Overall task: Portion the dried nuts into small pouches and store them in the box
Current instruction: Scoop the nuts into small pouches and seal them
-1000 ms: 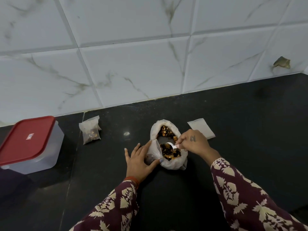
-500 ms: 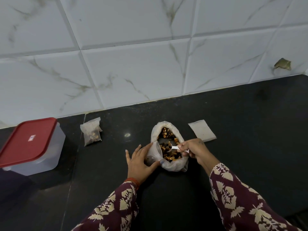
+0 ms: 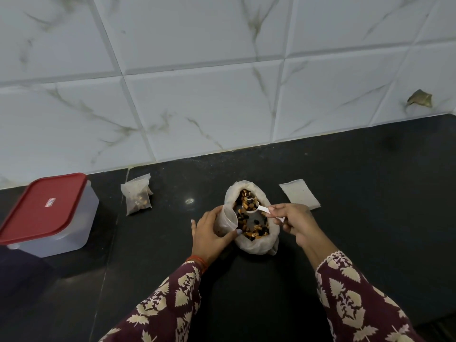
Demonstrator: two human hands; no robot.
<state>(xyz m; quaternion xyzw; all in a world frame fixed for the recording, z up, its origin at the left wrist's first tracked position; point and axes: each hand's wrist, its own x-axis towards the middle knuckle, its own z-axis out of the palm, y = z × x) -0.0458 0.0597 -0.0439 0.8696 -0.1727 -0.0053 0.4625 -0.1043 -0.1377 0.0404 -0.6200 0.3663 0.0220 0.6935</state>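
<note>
The right hand (image 3: 293, 222) pinches a white spoon (image 3: 259, 211) full of nuts over the big bag (image 3: 254, 245). The spoon's handle runs sideways, its bowl pointing left toward the small pouch (image 3: 225, 222). The left hand (image 3: 209, 236) curls around that pouch, mouth open toward the spoon, beside the bag.

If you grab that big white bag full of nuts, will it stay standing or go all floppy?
The big bag would probably sag: its thin sides look soft and crumpled. Its open top might spill nuts if tipped. It likely feels heavy for its size, being quite full.
</note>
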